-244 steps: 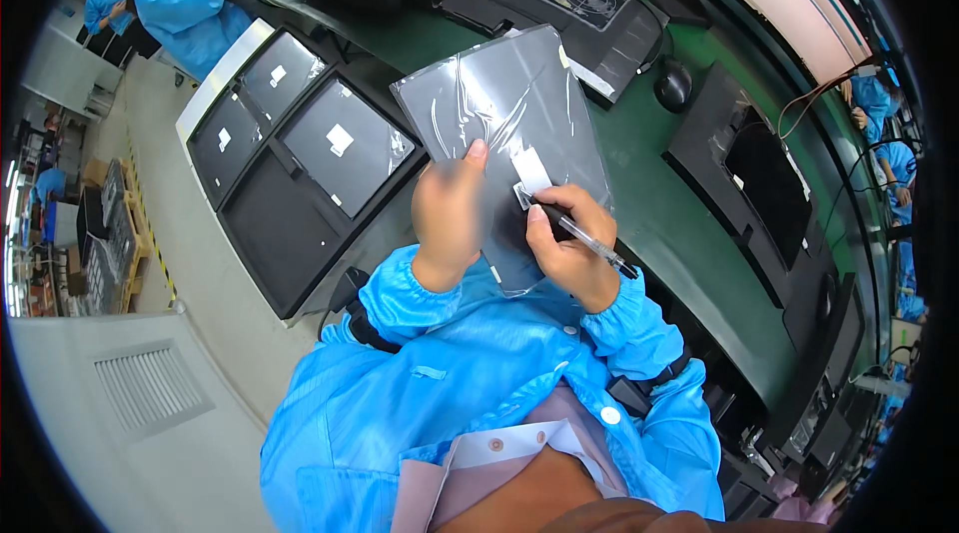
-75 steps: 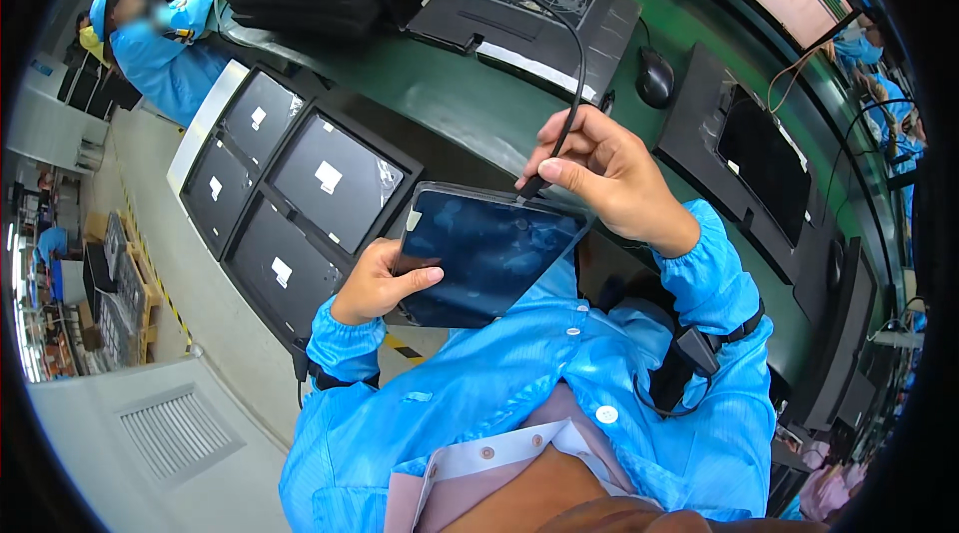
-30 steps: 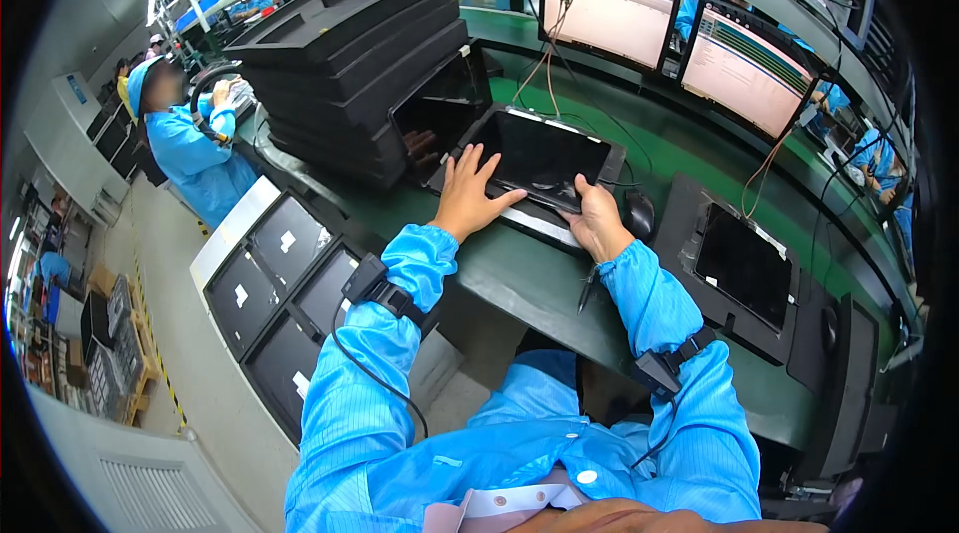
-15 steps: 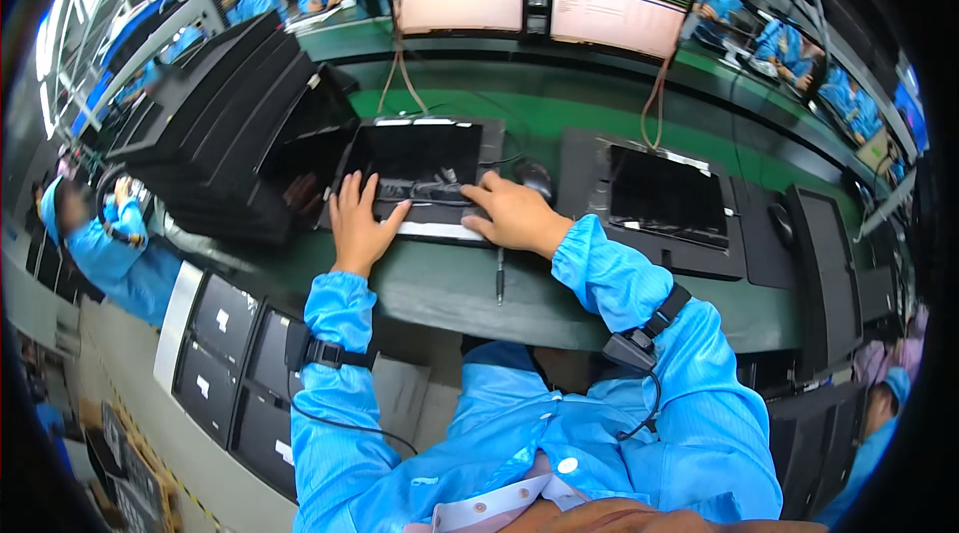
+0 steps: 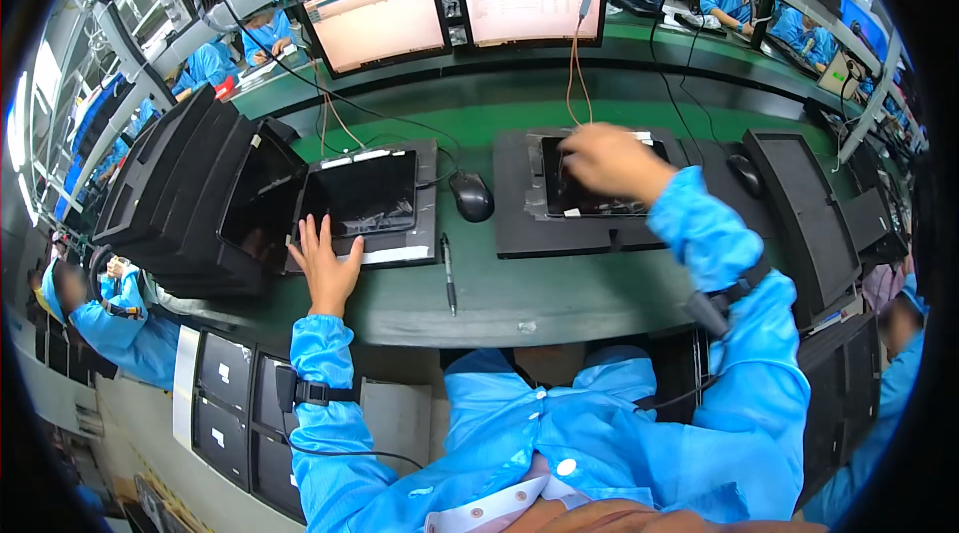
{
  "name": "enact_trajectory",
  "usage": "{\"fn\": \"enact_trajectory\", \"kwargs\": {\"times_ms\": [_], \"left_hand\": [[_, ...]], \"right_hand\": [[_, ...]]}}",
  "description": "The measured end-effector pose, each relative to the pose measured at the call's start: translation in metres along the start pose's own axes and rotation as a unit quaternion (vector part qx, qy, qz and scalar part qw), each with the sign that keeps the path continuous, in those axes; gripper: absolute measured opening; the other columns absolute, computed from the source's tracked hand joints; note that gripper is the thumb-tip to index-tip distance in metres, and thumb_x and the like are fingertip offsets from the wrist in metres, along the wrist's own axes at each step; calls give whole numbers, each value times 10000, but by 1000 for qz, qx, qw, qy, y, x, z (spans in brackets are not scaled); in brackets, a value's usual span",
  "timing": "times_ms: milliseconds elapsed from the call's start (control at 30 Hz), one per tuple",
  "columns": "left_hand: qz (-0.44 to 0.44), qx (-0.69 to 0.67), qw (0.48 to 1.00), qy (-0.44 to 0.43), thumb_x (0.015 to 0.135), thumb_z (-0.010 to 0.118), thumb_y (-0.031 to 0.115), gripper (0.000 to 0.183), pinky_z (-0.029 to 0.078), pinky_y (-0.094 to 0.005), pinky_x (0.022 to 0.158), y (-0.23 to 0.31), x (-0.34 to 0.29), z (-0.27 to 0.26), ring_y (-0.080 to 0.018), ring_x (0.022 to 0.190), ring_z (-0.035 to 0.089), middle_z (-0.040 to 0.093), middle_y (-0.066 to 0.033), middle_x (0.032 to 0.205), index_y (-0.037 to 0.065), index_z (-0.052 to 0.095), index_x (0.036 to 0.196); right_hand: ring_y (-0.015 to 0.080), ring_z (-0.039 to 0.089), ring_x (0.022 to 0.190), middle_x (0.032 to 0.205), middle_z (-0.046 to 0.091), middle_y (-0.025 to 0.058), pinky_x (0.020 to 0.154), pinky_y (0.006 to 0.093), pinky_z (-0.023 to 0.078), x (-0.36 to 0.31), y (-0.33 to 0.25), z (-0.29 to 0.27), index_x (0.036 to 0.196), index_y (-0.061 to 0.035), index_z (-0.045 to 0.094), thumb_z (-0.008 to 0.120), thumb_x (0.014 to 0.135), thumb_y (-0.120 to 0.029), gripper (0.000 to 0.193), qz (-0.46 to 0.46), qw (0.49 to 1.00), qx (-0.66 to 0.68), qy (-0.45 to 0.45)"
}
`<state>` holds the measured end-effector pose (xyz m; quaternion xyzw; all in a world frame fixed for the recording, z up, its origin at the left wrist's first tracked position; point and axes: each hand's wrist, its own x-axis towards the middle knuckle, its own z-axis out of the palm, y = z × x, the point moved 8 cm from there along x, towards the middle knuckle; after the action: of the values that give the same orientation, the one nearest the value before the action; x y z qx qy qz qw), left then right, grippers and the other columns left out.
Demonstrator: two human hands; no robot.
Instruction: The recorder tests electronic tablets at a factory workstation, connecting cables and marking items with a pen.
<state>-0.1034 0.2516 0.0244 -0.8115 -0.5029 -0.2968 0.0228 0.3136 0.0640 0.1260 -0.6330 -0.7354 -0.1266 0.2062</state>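
My left hand [image 5: 328,271] rests with its fingers spread at the lower left corner of a dark-screened tablet [image 5: 362,191], which lies on a black pad on the left of the bench. Over the upper left part of a second dark tablet [image 5: 591,201] is my right hand [image 5: 611,165]. Its fingers point down toward the screen and are smeared, so their grip cannot be made out. This tablet sits on a black foam tray [image 5: 519,233]. Between the two tablets lie a black computer mouse [image 5: 472,196] and, nearer me, a pen [image 5: 449,278].
Black trays [image 5: 165,198] stand stacked at the left. An open black tray [image 5: 804,218] and another mouse [image 5: 744,174] are at the right. Two lit monitors [image 5: 375,18] hang behind the green bench [image 5: 479,308], with cables dangling. Other people in blue work beyond.
My right hand has left the left tablet and moved right, over the second tablet. My left hand stays by the left tablet. The whole view has turned to the right.
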Motion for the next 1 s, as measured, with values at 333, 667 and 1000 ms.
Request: {"fn": "enact_trajectory", "kwargs": {"times_ms": [333, 667, 1000], "left_hand": [[-47, -4, 992, 115, 811, 781, 216, 424, 302, -596, 1139, 41, -179, -97, -347, 1291, 540, 605, -147, 1318, 48, 653, 1178], [-194, 241, 946, -100, 901, 709, 254, 541, 409, -504, 1073, -66, -358, -124, -426, 1320, 474, 498, -256, 1422, 12, 572, 1365], [-115, 219, 969, -11, 925, 692, 418, 537, 479, -510, 967, -112, -272, -118, -445, 1072, 595, 633, -276, 1130, -58, 667, 1172]], "right_hand": [[339, 374, 1448, 1540, 412, 188, 1190, 407, 285, -177, 168, -58, 1462, -35, 480, 516, 1054, -296, 486, 198, 974, -33, -103], [391, 593, 1178, 1252, 631, 231, 984, 458, 494, -164, 150, -57, 1251, -1, 628, 627, 944, -397, 501, 214, 942, -219, -141], [377, 686, 1052, 1094, 718, 228, 892, 427, 541, -437, 220, -233, 1051, 37, 724, 667, 853, -573, 644, 571, 693, -236, -371]]}}
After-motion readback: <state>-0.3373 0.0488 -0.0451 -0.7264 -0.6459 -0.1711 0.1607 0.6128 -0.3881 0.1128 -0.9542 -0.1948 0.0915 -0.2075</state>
